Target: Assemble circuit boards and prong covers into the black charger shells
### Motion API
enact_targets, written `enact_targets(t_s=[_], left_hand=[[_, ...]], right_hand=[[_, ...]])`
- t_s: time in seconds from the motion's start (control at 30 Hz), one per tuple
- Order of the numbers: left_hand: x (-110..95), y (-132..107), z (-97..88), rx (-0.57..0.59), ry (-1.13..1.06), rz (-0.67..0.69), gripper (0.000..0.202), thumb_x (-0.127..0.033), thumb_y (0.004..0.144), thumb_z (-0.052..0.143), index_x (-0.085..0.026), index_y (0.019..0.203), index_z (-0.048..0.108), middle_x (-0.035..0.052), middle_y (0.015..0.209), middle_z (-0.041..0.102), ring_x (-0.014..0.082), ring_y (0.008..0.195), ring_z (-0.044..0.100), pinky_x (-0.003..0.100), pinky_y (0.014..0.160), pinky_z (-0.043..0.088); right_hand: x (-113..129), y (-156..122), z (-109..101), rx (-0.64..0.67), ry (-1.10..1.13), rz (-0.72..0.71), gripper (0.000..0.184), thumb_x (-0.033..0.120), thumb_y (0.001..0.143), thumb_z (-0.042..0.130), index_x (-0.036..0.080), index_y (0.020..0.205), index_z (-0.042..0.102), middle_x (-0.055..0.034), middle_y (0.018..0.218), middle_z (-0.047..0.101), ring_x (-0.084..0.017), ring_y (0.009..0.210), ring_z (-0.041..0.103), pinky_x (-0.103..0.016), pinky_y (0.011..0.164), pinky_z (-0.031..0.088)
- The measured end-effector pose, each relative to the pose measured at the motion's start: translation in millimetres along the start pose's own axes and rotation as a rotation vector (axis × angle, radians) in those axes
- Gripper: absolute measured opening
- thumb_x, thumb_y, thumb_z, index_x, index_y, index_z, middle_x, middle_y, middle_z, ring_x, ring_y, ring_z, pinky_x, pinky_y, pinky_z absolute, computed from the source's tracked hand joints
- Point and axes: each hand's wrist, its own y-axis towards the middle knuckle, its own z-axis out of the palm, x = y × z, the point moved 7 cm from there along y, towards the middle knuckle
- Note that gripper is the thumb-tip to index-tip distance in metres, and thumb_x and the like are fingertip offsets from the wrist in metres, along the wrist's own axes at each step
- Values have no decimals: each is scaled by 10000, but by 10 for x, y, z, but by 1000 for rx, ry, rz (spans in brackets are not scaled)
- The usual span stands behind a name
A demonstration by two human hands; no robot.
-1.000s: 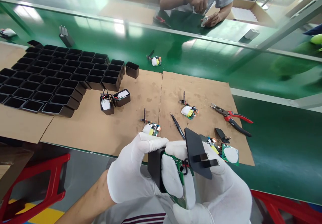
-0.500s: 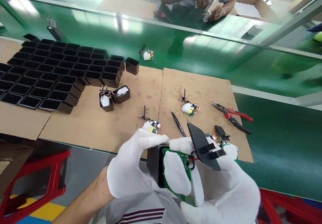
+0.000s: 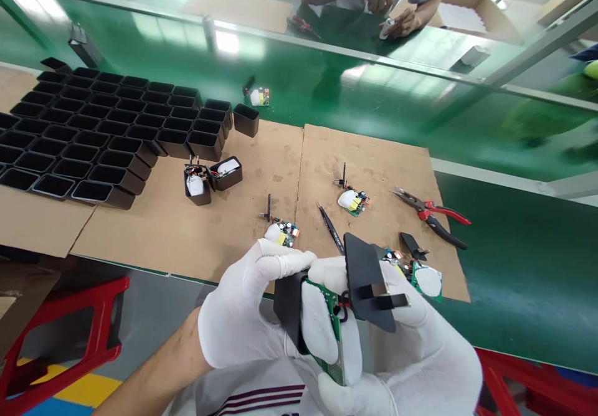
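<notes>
In white gloves, my left hand [image 3: 250, 307] grips a black plastic case [image 3: 288, 307] with its mouth turned to the right. A green circuit board [image 3: 335, 326] with a white pad [image 3: 318, 322] on its face sits partly inside that case. My right hand [image 3: 411, 347] is closed on the board's outer end, fingers above and thumb below. From the board, short red and black wires lead to a black plug cover [image 3: 369, 279] with prongs, which stands tilted against my right fingers. How deep the board reaches into the case is hidden.
Several black cases [image 3: 107, 195] stand in rows at left. Two filled cases [image 3: 197, 185] are near them. Loose board assemblies [image 3: 354, 202], tweezers [image 3: 331, 228] and red-black pliers [image 3: 430, 213] lie on cardboard [image 3: 233, 235]. Across the bench, a co-worker's hands [image 3: 397, 23] hold a small white part.
The circuit board has slid left, deeper into the case, with my right hand moving along. The plug cover has shifted left and turned more upright. My left hand has barely moved.
</notes>
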Motion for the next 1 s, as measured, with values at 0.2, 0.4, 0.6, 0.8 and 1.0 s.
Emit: enact_targets(t_s=[0.2,0.4,0.6,0.8,1.0], left_hand=[[17,-8,-12,-22,-12,10,688,-329,751,927,-213,1344,599,87,1106,697,229,958,736,346,851,640],[44,-11,-2,-2,-45,-64,685,-345,758,921,-280,1357,596,89,1113,710,274,949,741,434,825,661],[18,32,15,4,-50,-49,631,-339,779,911,-270,1320,594,91,1094,734,282,958,742,481,900,649],[165,-67,38,-34,-87,-59,749,-406,714,974,-231,1344,609,100,1120,713,252,989,709,451,979,605],[178,-103,23,-48,-89,-65,813,-406,674,1000,-238,1373,620,97,1135,716,243,1008,706,397,953,611]], right_hand=[[-6,-13,31,-69,-9,-138,375,203,751,951,325,1064,785,-25,931,753,-279,922,755,-469,910,636],[30,-67,-33,-164,-201,-207,577,190,722,966,371,1229,758,-33,1132,718,-289,1078,695,-425,929,614],[51,-82,-33,-169,-354,-247,569,166,734,946,361,1228,741,-41,1151,727,-290,1142,653,-434,974,592],[43,-89,-77,-202,-116,-134,556,271,720,967,376,1222,752,-46,962,732,-294,848,702,-465,736,632],[-23,-82,62,-104,191,-24,584,271,762,945,407,1262,676,22,724,651,-175,522,596,-286,407,491]])
